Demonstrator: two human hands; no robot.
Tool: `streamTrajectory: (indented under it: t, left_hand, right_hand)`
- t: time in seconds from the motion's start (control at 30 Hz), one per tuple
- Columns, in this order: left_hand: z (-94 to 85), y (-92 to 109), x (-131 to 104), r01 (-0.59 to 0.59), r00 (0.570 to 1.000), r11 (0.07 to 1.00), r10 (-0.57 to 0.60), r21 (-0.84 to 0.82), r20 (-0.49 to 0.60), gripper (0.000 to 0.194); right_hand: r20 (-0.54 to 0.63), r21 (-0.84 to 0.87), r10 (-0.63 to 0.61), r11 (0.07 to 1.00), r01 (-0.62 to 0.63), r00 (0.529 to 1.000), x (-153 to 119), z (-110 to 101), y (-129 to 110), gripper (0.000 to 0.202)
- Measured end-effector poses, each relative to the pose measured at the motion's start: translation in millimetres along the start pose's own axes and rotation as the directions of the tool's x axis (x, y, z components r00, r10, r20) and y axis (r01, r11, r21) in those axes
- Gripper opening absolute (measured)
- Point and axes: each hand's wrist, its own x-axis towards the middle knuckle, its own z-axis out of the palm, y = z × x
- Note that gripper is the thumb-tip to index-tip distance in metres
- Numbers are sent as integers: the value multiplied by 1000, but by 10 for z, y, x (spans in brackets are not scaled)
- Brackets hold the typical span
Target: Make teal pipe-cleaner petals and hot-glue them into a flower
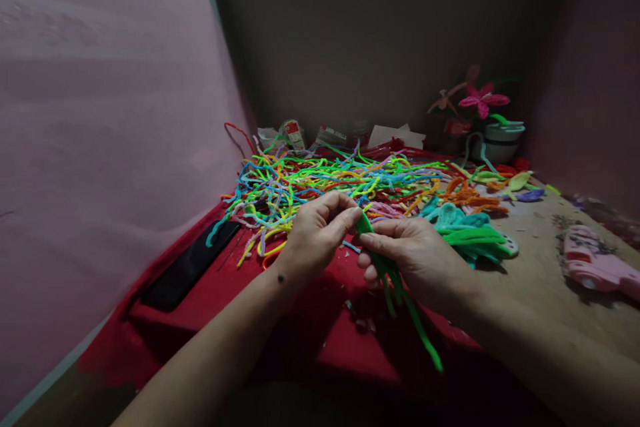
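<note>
My left hand [323, 230] pinches the upper end of a bundle of green pipe cleaners [387, 267] between thumb and fingers. Just below and to the right, my right hand [415, 250] has its fingers closed round the same bundle. Loose green ends hang down from it over the red cloth [310, 320], one reaching well below the others. Behind both hands spreads a tangled heap of many-coloured pipe cleaners [320, 177]. Beyond my right hand lie more green pipe cleaners [473, 237], next to teal looped pieces [455, 215].
A black phone [190, 267] lies on the cloth at left. At right is a pink tool [595, 260], probably a glue gun. Orange pieces [465, 195], a pale pot [503, 141] and a pink flower [484, 101] stand farther back. A wall [110, 113] closes the left side.
</note>
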Motion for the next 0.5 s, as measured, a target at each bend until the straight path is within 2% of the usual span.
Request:
streamTrajectory:
  t: [0.1,0.17,0.37,0.5]
  left_hand:
    - [-25,7,19,83,990,994,-74,-71,121,17]
    - [-33,-4,28,118,985,991,-108,-64,135,21]
    - [-18,-77,71,218,970,900,-242,-378,-15,22]
    - [-48,-86,101,192,977,915,-214,-355,-23,19]
  right_hand:
    - [-9,-12,26,1000,-26,1000,-10,-9,-23,12]
    - [-16,-25,31,999,-31,999,-11,1,-30,12]
    - [34,19,102,995,-102,994,1,58,74,18]
    - [51,66,90,993,-94,995,16,27,154,15]
